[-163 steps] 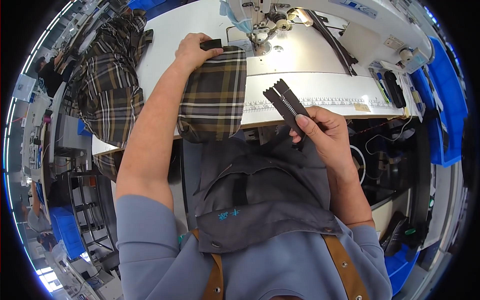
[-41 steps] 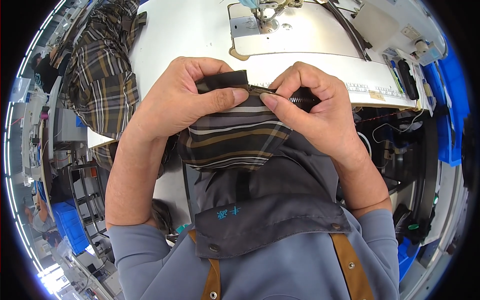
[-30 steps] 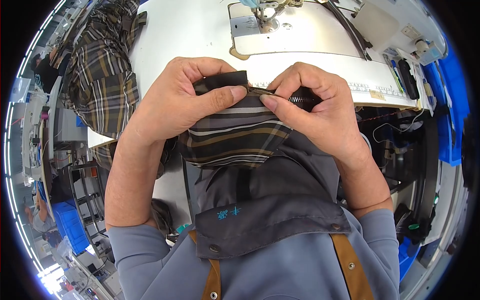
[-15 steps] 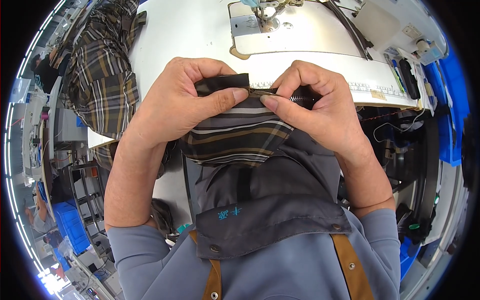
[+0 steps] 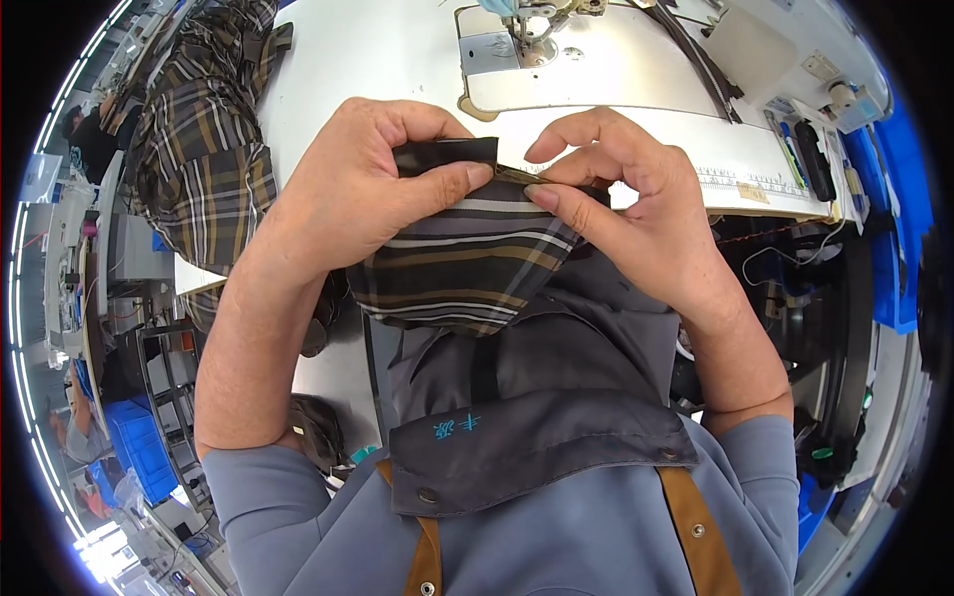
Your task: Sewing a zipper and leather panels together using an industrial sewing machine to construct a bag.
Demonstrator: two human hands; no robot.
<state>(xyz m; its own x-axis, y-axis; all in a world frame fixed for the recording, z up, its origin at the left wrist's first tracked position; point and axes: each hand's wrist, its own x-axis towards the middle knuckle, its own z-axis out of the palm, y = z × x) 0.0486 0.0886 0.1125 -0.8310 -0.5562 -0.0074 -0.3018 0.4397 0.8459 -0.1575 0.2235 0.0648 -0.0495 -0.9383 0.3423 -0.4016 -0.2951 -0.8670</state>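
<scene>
A piece of dark plaid fabric with white and tan stripes hangs between my two hands, in front of the table edge. My left hand pinches its upper edge between thumb and fingers, along with a black strip folded at the top. On the other side, my right hand grips the same edge with the thumb in front and a finger behind. Its index finger is lifted off the cloth. Most of what lies behind the right fingers is hidden.
A sewing machine stands on the white table ahead. More plaid fabric is heaped at the left. A ruler strip runs along the front edge; zippers lie far right, near pens.
My right index finger has lifted away from the fabric edge. The metal zipper teeth seen under the right hand are out of sight now. Both hands have shifted slightly.
</scene>
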